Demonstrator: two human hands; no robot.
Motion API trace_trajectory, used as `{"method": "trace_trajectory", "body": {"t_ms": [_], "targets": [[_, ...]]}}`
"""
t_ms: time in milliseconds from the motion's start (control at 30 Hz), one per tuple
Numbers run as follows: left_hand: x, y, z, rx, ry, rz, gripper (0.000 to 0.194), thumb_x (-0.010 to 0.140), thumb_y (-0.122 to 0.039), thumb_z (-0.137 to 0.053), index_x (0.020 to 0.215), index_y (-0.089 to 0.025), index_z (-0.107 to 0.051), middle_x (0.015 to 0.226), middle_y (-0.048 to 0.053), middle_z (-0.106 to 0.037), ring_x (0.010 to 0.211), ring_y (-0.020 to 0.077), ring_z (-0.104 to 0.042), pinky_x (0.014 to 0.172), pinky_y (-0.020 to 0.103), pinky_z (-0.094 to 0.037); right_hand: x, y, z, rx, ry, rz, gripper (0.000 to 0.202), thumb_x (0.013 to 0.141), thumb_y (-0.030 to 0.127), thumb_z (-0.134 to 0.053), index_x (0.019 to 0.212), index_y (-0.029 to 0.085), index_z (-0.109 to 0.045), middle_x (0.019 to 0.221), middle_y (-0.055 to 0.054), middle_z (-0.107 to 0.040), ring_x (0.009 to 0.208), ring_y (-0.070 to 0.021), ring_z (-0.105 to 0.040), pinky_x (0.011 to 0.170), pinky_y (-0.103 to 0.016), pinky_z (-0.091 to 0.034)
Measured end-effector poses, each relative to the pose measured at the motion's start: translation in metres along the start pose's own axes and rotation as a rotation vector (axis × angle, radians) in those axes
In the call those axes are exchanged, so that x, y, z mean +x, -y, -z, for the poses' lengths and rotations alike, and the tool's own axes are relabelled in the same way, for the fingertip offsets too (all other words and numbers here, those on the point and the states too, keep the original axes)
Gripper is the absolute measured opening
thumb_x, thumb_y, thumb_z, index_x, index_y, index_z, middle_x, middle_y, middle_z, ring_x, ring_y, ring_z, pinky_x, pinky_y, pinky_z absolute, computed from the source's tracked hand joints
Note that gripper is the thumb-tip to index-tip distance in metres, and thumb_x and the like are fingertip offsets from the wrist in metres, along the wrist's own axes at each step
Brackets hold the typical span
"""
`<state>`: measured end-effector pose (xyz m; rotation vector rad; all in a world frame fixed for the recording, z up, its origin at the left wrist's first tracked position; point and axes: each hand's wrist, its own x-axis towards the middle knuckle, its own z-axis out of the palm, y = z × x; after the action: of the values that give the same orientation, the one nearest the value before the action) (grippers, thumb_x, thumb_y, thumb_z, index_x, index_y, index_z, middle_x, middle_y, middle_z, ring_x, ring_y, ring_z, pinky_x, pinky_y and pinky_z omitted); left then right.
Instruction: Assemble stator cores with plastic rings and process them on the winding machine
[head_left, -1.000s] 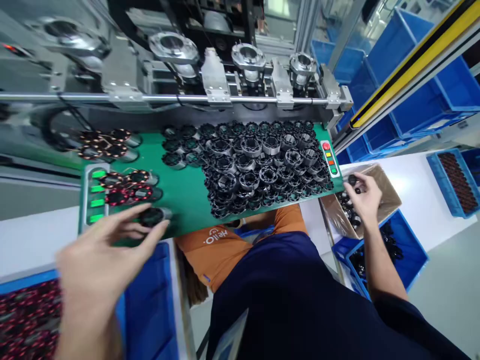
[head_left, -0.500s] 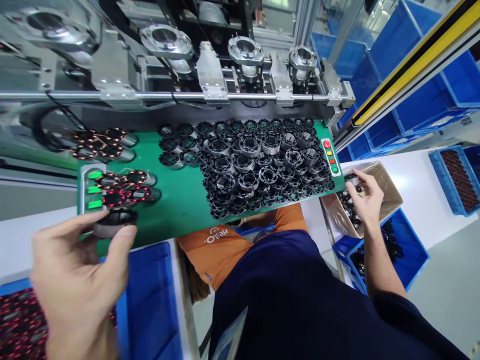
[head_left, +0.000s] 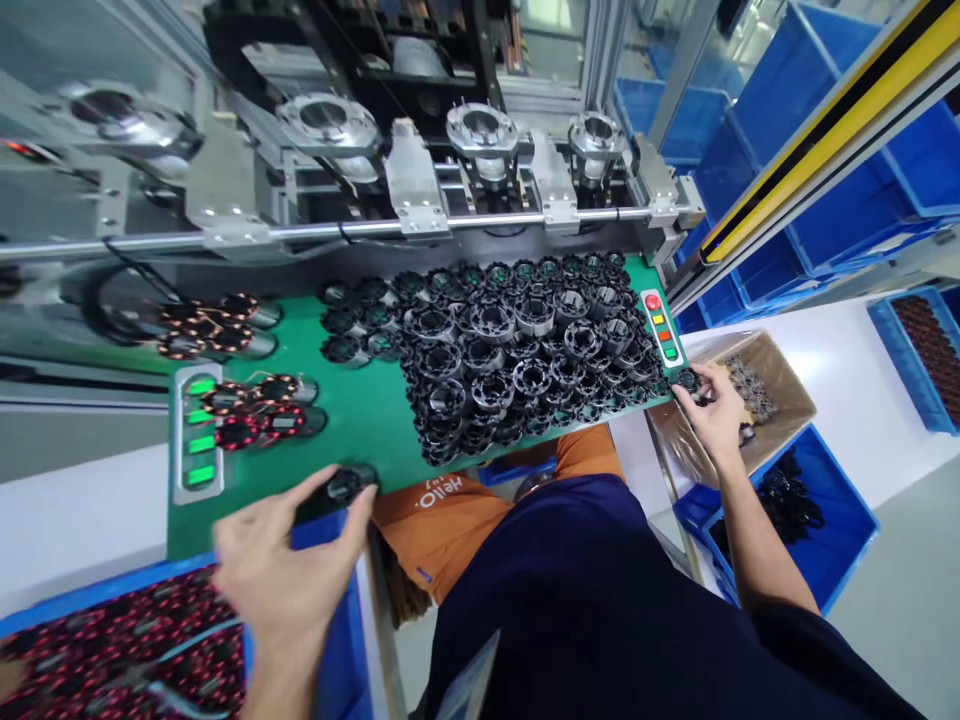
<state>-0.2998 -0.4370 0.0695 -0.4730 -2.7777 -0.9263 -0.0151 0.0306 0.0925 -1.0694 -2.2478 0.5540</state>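
My left hand (head_left: 300, 550) pinches a dark stator core (head_left: 349, 484) between thumb and fingers over the front edge of the green mat (head_left: 360, 420). At the mat's right end, my right hand (head_left: 712, 408) is closed around a small black ring-shaped stator core (head_left: 686, 380), partly covered by the fingers. Between the hands stand stacked rows of black unwound stator cores (head_left: 493, 392). On the mat's left part lie stators wound with copper wire (head_left: 217, 322) and a few with red-lit windings (head_left: 259, 428).
Behind the mat runs a winding machine with metal heads (head_left: 481, 130) and a rail (head_left: 300, 233). Button panels (head_left: 661, 328) sit at the mat's ends. Right: a lined carton (head_left: 780, 390) and a blue bin (head_left: 847, 520). Lower left: a bin of wound stators (head_left: 135, 640).
My left hand has moved right with its stator core, away from the left button panel. My right hand has come slightly left and down, from the carton to the mat's edge. The view has shifted.
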Motion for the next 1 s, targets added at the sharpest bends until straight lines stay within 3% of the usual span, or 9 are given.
{"method": "trace_trajectory", "body": {"t_ms": [133,300,367,433,533,633,767,933,1000], "targets": [[0.028,-0.031,0.022,-0.040,0.023,-0.085,0.038,0.099,-0.058,-0.085,0.134,-0.044,-0.089,0.109,0.004,-0.086,0.099,0.0372,-0.080,0.103,0.059,-0.069,0.036,0.020,0.019,0.070,0.015,0.098,0.046,0.093,0.055,-0.093,0.123,0.020,-0.086,0.096,-0.005,-0.084,0.079,-0.0238,-0.074,0.080,-0.044,-0.066],[0.152,-0.131,0.038,-0.264,-0.060,-0.356,0.064,0.094,-0.053,-0.090,0.147,-0.016,-0.087,0.135,0.013,-0.090,0.118,0.0346,-0.089,0.116,0.055,-0.071,0.158,0.100,0.029,0.225,-0.032,0.447,0.044,0.096,0.041,-0.095,0.133,0.022,-0.081,0.132,-0.009,-0.087,0.114,-0.0256,-0.086,0.098,-0.044,-0.073],[0.212,-0.186,0.030,-0.305,0.029,-0.497,0.072,0.088,-0.058,-0.091,0.140,-0.009,-0.087,0.130,0.011,-0.091,0.114,0.0295,-0.090,0.112,0.049,-0.073,0.221,0.142,0.015,0.155,0.048,0.565,0.039,0.096,0.034,-0.096,0.129,0.020,-0.081,0.128,-0.007,-0.089,0.107,-0.0195,-0.087,0.094,-0.035,-0.073],[0.264,-0.238,0.013,-0.168,0.155,-0.564,0.067,0.100,-0.056,-0.076,0.142,-0.004,-0.083,0.128,0.008,-0.090,0.119,0.0228,-0.088,0.116,0.044,-0.068,0.278,0.181,-0.008,-0.019,0.136,0.587,0.042,0.096,0.031,-0.095,0.130,0.012,-0.080,0.132,-0.006,-0.090,0.111,-0.0159,-0.086,0.099,-0.030,-0.071],[0.318,-0.292,-0.021,-0.075,0.304,-0.544,0.087,0.101,-0.064,-0.062,0.146,0.009,-0.074,0.135,0.010,-0.086,0.131,0.0231,-0.084,0.115,0.038,-0.062,0.340,0.219,-0.047,-0.243,0.299,0.588,0.056,0.095,0.049,-0.072,0.106,-0.006,-0.074,0.130,-0.008,-0.088,0.123,-0.0140,-0.084,0.103,-0.028,-0.059],[0.345,-0.309,-0.054,-0.027,0.396,-0.489,0.105,0.098,-0.071,-0.043,0.139,0.023,-0.066,0.136,0.016,-0.082,0.136,0.0277,-0.080,0.110,0.035,-0.058,0.368,0.233,-0.076,-0.337,0.391,0.596,0.061,0.093,0.049,-0.056,0.083,-0.009,-0.068,0.126,-0.012,-0.087,0.136,-0.0197,-0.080,0.109,-0.035,-0.055],[0.360,-0.300,-0.073,0.065,0.485,-0.516,0.111,0.097,-0.071,-0.028,0.137,0.024,-0.068,0.131,0.012,-0.082,0.139,0.0286,-0.078,0.112,0.038,-0.057,0.370,0.238,-0.083,-0.428,0.483,0.642,0.055,0.093,0.041,-0.072,0.102,-0.013,-0.080,0.126,-0.010,-0.089,0.146,-0.0267,-0.077,0.116,-0.044,-0.054],[0.376,-0.292,-0.076,0.087,0.474,-0.562,0.056,0.079,-0.049,-0.089,0.132,-0.030,-0.090,0.127,0.004,-0.091,0.114,0.0314,-0.083,0.122,0.053,-0.064,0.373,0.249,-0.071,-0.489,0.508,0.732,0.046,0.090,0.015,-0.104,0.132,0.009,-0.089,0.136,-0.008,-0.091,0.135,-0.0290,-0.086,0.129,-0.048,-0.064],[0.381,-0.293,-0.078,0.077,0.501,-0.548,0.050,0.076,-0.045,-0.093,0.124,-0.035,-0.090,0.117,0.004,-0.091,0.106,0.0323,-0.080,0.121,0.057,-0.065,0.379,0.254,-0.069,-0.546,0.563,0.739,0.043,0.089,0.022,-0.106,0.128,0.012,-0.091,0.133,-0.006,-0.093,0.130,-0.0263,-0.088,0.126,-0.047,-0.066]]}}
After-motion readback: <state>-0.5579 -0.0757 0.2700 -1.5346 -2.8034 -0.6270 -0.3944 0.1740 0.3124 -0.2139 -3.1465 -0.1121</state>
